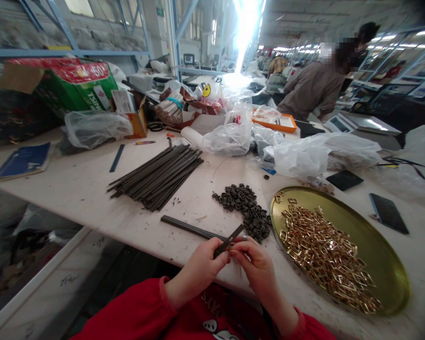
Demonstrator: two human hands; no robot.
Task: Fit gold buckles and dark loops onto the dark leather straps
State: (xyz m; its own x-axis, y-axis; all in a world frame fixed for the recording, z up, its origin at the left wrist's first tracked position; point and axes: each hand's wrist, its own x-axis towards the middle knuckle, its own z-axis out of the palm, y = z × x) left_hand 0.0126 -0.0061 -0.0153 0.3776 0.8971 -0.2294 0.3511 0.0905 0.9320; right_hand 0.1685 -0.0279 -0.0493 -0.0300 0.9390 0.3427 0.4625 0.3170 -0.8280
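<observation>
A: Started w/ what, & found where?

B: Started w/ the dark strip point(235, 235). Found it by the near edge of the tabletop point(81, 184), slanted up over a few flat strips point(187, 225).

A: Checked both hands?

B: Did. Saw the L hand point(202, 264) closed on the dark strip nr its lower end. Saw the R hand point(258, 265) curled right beside it, fingertips together; couldn't tell re: grip, too small & blurry.

A: Got a read on progress?

B: Judged it well under way, not finished. Saw lots of small dark loops point(246, 208) heaped just beyond the R hand, so counted those as probably done. Spotted a stray loop point(266, 177) apart from the heap.

A: & what's-left stuff?

B: Reckoned plenty: noted a big pile of strips point(159, 177) farther back on the L, all straight. Also saw gold-coloured frames point(322, 250) heaped on the tray point(386, 264), R side; couldn't check each for fitted loops.

A: Looked past that?

B: Yep. Saw a phone point(388, 213) beyond the tray, plus clear plastic bags point(301, 153) farther back.
</observation>
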